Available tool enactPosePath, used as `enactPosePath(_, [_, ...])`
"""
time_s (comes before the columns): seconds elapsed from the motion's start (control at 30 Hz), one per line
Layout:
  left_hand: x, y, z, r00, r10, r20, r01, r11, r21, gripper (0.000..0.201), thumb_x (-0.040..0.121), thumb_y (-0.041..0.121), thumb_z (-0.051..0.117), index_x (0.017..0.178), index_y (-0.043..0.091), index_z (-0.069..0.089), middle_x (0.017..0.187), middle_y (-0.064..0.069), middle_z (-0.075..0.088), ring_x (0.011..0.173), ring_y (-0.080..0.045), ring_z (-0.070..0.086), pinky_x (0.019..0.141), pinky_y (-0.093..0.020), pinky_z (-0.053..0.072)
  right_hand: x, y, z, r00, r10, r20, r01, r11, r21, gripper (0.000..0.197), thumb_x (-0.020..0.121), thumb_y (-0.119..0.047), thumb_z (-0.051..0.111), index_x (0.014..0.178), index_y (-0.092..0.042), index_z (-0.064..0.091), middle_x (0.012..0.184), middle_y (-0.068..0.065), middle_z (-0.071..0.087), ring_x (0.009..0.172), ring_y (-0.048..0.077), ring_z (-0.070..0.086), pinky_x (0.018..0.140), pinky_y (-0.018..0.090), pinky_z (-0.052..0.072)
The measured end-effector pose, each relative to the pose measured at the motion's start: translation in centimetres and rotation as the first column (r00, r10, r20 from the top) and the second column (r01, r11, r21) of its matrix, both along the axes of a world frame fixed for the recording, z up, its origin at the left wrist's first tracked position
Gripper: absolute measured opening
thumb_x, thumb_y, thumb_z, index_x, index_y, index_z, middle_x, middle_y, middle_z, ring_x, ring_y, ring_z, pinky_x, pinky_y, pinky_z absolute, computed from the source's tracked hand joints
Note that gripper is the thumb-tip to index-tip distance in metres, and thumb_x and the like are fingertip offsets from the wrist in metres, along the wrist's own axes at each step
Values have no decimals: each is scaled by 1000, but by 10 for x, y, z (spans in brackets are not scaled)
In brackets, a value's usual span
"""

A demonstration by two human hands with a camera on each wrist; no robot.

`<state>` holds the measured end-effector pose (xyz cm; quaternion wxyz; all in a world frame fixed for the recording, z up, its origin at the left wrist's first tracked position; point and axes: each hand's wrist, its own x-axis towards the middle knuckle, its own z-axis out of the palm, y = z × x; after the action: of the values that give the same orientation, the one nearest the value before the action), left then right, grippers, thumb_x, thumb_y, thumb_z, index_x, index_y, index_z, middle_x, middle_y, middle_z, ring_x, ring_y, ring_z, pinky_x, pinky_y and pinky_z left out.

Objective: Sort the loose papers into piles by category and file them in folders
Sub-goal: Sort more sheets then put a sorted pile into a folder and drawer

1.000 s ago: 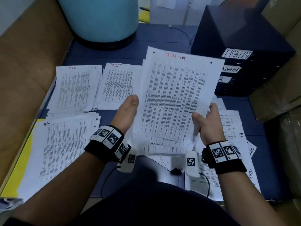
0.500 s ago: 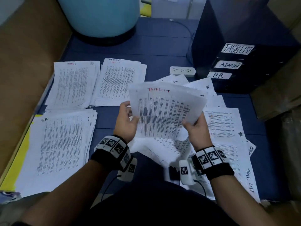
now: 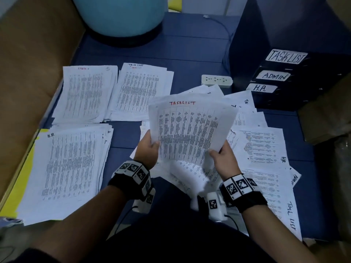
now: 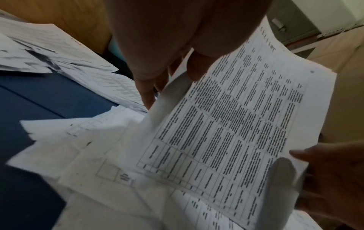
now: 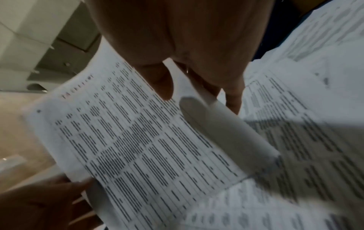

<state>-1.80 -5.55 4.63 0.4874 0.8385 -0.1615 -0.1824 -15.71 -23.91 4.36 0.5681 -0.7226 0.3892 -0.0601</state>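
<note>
Three sorted piles lie on the blue desk (image 3: 190, 48): HR pile (image 3: 70, 164), admin pile (image 3: 85, 93), tasklist pile (image 3: 140, 92). Loose papers (image 3: 266, 149) spread at right. Raised above them, the tasklist sheet (image 3: 190, 130) is pinched by left hand (image 3: 147, 149) and right hand (image 3: 224, 158).
</note>
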Motion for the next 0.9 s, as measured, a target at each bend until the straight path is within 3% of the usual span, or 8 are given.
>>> enactPosePath(0.1, [9, 5, -10, 999, -35, -36, 36, 999, 13, 15, 94, 3, 46, 108, 5, 52, 96, -11, 62, 84, -22, 58, 75, -33, 50, 3, 2, -2, 999, -28, -28, 29, 1000, 11, 30, 96, -7, 48, 124, -19, 50, 108, 2, 60, 101, 22, 55, 84, 30, 41])
enactPosePath(0.23, [23, 15, -17, 989, -77, -126, 78, 997, 8, 13, 92, 1, 51, 90, 14, 48, 75, -2, 50, 65, -14, 46, 64, -25, 43, 21, 3, 17, 992, -111, 66, 110, 994, 25, 28, 88, -18, 49, 114, -27, 53, 93, 1, 63, 87, 24, 60, 81, 42, 52])
enactPosePath(0.4, [54, 25, -12, 964, 28, -265, -42, 998, -48, 19, 95, 1, 46, 104, 17, 53, 96, 3, 65, 81, -12, 64, 64, -29, 59, 56, 9, 32, 982, -157, 109, 151, 987, 58, 6, 85, -18, 54, 84, -21, 49, 71, 1, 44, 66, 19, 43, 65, 38, 41])
enactPosePath(0.53, [114, 32, -14, 971, 166, -173, -174, 984, -29, 16, 94, -1, 46, 103, 7, 56, 83, -9, 64, 67, -25, 63, 58, -35, 57, 76, 13, 28, 957, -271, 107, 246, 947, 205, 11, 98, -11, 54, 89, -15, 49, 85, 8, 60, 75, 25, 59, 75, 40, 54])
enactPosePath(0.6, [150, 34, -20, 969, 211, -130, -212, 977, 5, 23, 94, 0, 46, 116, -1, 52, 74, -7, 61, 51, -18, 57, 50, -32, 54, 76, 15, 22, 966, -253, 55, 236, 948, 214, 9, 100, -14, 52, 90, -13, 51, 90, 10, 62, 77, 25, 61, 78, 41, 54])
enactPosePath(0.67, [181, 34, -27, 964, 240, -112, -238, 971, 33, 26, 94, 2, 47, 120, 0, 52, 83, -10, 62, 50, -13, 54, 48, -31, 55, 72, 14, 12, 972, -236, 6, 230, 952, 201, 12, 99, -17, 53, 88, -12, 52, 87, 8, 62, 76, 25, 60, 79, 43, 53])
enactPosePath(0.8, [210, 37, -56, 948, 288, -136, -279, 957, 82, 32, 93, 1, 48, 124, 7, 51, 114, -11, 56, 86, -24, 61, 70, -41, 58, 67, 13, -2, 967, -240, -91, 253, 950, 181, 23, 93, -31, 62, 84, -12, 55, 85, 15, 64, 73, 25, 63, 75, 43, 52])
enactPosePath(0.9, [212, 39, -75, 927, 343, -149, -335, 939, 77, 51, 91, -8, 45, 135, 16, 45, 125, -3, 52, 88, -12, 61, 66, -16, 55, 63, 8, -13, 953, -246, -176, 277, 944, 181, 47, 78, -56, 70, 85, -12, 57, 91, 20, 68, 75, 27, 66, 72, 38, 55])
